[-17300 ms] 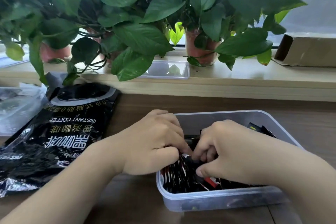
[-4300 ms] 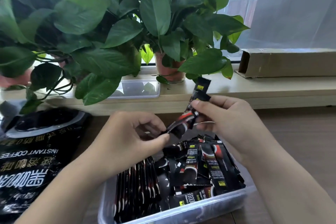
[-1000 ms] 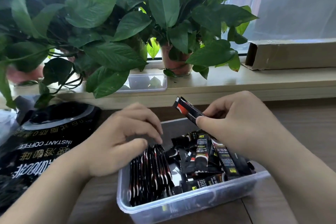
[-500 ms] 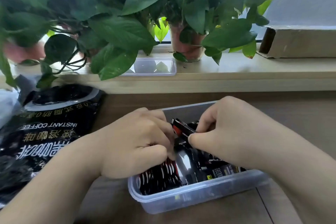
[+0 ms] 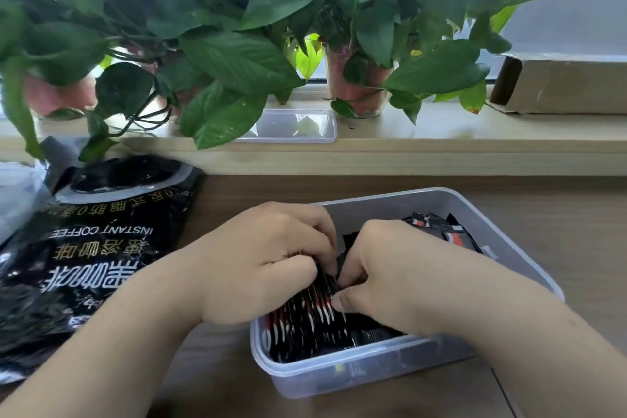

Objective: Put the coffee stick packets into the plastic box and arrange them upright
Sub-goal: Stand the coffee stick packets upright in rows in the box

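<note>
Both left hand (image 5: 264,261) and right hand (image 5: 390,275) now pinch upright packets (image 5: 305,319), lowered into the plastic box (image 5: 339,373).

Bare hands (image 5: 268,265), bare forearms (image 5: 112,349)

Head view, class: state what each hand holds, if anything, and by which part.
Both the left hand and right hand grip the upright row of coffee stick packets by its top edges, inside the plastic box.
</note>
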{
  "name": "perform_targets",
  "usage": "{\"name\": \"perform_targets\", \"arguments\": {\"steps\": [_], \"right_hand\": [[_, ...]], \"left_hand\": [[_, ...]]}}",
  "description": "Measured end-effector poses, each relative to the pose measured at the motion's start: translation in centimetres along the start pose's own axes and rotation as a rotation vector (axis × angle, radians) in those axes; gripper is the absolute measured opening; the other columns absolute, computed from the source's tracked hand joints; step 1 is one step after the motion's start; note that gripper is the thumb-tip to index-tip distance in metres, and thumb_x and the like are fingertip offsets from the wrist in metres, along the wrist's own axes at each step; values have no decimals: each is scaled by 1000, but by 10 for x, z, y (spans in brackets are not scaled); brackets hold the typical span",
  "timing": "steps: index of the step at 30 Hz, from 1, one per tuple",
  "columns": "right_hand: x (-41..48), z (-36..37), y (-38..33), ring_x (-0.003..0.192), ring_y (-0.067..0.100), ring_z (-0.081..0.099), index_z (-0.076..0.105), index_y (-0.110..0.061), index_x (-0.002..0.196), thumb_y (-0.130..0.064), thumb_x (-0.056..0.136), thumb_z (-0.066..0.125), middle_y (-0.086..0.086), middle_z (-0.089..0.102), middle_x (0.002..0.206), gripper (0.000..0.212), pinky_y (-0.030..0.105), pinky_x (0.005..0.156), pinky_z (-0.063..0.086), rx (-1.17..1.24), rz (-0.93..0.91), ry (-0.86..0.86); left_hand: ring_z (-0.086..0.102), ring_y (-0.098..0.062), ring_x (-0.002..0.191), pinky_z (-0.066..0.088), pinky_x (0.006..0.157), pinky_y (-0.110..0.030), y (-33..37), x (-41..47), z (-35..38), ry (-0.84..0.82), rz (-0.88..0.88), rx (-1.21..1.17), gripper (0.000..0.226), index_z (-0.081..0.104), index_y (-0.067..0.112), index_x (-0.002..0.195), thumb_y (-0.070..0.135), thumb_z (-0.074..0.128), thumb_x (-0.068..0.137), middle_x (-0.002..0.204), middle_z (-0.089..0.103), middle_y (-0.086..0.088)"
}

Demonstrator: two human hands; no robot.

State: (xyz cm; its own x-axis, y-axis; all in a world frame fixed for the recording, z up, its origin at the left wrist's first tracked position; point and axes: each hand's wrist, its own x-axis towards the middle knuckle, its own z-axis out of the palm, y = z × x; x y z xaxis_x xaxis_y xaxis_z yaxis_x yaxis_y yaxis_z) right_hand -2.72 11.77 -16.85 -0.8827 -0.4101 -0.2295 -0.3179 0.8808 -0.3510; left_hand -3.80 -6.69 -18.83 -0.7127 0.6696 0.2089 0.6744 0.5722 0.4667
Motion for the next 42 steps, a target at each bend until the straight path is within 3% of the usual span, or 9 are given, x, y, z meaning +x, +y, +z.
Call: {"name": "perform_targets", "arguments": {"steps": [3,8,13,15,18,21,26,32,42], "right_hand": [[-3,-2,4,53,8,55,71,-26,70,-40,88,70,-6,58,56,23,20,49,41,34,-36,10],[-16,-34,27,60,-2,67,77,-31,90,-28,86,74,-15,74,72,6,9,55,48,225,-97,244],[-3,-30,41,87,-10,63,76,-34,105,-31,84,75,-23,73,95,21,5,77,47,47,-214,318],[9,-15,38,108,-6,58,70,-35,119,-39,83,74,-22,68,116,37,14,95,44,-95,-259,247],[17,-4,34,126,8,47,53,-34,139,-43,82,73,-16,58,134,61,22,104,37,-210,-245,104],[17,-2,35,125,16,45,51,-30,138,-42,85,70,-8,57,130,57,33,104,42,-299,-214,40],[17,-2,34,124,18,42,51,-30,141,-42,89,66,-7,51,130,55,37,104,42,-331,-181,-28],[15,-1,35,117,15,43,61,-32,130,-36,92,64,-9,54,120,39,28,93,39,-278,-216,32],[5,-17,37,85,-2,69,77,-37,98,-34,76,82,-19,75,89,22,26,84,56,198,-219,310]], "left_hand": [[58,-1,114,49,95,-32,-1,0,1,-55,32,44,49,78,26,97,29,39,68,115,69,20],[57,-2,115,46,99,-34,2,-1,-5,-134,18,90,55,75,30,110,34,36,72,113,71,18],[55,0,105,42,93,-23,0,0,-2,-154,16,161,51,75,41,108,35,39,73,107,68,24],[54,1,102,42,90,-19,-1,0,-2,-155,25,182,47,76,42,101,36,39,73,104,68,25],[55,-1,99,42,88,-19,-2,1,-2,-162,38,194,44,77,40,96,37,39,73,100,68,24],[55,-3,99,45,87,-24,-3,1,-1,-161,23,188,44,77,39,94,37,39,73,100,68,24],[54,-2,99,46,86,-25,-5,-1,-1,-158,10,192,45,76,40,95,37,38,72,101,66,26],[54,-1,99,45,86,-24,-4,0,-1,-152,7,191,45,76,40,95,38,38,72,100,67,25],[55,0,98,46,85,-24,-5,-2,-3,-150,27,183,43,76,42,97,36,41,73,101,66,27]]}}
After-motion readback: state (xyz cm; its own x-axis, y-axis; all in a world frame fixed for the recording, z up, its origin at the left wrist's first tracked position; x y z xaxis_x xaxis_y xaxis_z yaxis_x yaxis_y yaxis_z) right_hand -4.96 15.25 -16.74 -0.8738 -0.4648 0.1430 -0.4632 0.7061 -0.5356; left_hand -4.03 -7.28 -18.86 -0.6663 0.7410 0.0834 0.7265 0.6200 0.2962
